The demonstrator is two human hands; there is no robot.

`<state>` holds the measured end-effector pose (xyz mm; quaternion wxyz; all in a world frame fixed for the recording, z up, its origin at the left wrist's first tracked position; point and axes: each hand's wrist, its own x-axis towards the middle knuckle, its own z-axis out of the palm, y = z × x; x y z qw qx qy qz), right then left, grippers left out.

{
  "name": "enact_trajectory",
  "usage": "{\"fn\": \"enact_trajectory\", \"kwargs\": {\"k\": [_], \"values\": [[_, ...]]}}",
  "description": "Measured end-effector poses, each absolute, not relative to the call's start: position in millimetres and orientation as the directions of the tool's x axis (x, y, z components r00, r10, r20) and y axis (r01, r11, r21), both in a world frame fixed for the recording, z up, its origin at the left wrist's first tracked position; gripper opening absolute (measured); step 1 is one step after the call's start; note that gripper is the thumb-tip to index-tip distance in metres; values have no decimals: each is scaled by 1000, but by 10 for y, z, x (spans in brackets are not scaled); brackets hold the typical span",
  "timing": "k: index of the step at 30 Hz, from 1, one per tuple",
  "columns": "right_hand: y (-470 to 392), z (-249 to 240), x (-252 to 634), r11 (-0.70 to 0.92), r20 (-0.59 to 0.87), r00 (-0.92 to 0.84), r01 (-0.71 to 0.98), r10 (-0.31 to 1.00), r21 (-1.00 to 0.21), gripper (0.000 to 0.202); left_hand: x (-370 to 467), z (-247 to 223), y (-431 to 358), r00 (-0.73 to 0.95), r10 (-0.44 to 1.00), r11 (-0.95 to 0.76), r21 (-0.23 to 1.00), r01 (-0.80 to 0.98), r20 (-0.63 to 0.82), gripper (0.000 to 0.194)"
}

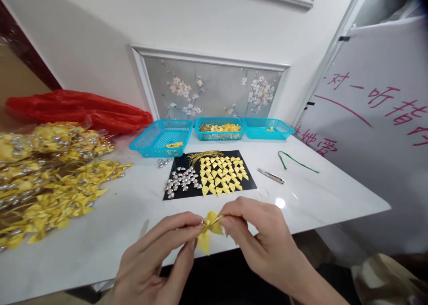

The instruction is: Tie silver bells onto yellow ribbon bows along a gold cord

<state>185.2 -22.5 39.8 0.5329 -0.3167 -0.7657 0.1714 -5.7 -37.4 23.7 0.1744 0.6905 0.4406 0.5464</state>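
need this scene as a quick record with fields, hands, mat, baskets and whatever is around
left hand: pinching a yellow flower piece
right hand: pinching its gold stem
black mat: silver beads, yellow petals; gold wires at far edge
blue baskets: three side by side, yellow pieces in each
right of mat: metal tool, green strip
far left: yellow flower clusters, red plastic
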Motion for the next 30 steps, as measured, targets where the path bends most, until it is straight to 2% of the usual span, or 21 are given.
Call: {"fn": "enact_trajectory", "kwargs": {"k": [2,6,9,12,20,24,27,30], "values": [[-230,407,1838,707,676,-210,272,706,-653,13,-49,241,-390,3,847,-490,779,392,532,26],[-272,394,1828,711,667,-250,210,702,-671,7,-55,238,-345,-43,922,-359,891,277,385,15],[-285,384,1900,675,630,-253,173,734,-717,12,-71,211,-289,7,917,-385,879,280,399,19],[-272,397,2002,626,600,-180,193,779,-755,13,-74,197,-264,8,909,-403,871,283,418,24],[-286,440,1914,608,547,-267,320,793,-726,12,-76,183,-306,38,913,-390,841,375,406,17],[-297,440,1862,633,568,-281,368,774,-681,16,-42,205,-359,-6,904,-383,815,436,428,14],[-292,437,1851,579,514,-266,357,815,-733,15,-22,218,-371,-55,902,-364,822,437,429,14],[-284,425,1828,473,410,-247,318,878,-822,13,-46,198,-337,-27,934,-321,870,374,356,11]]}}
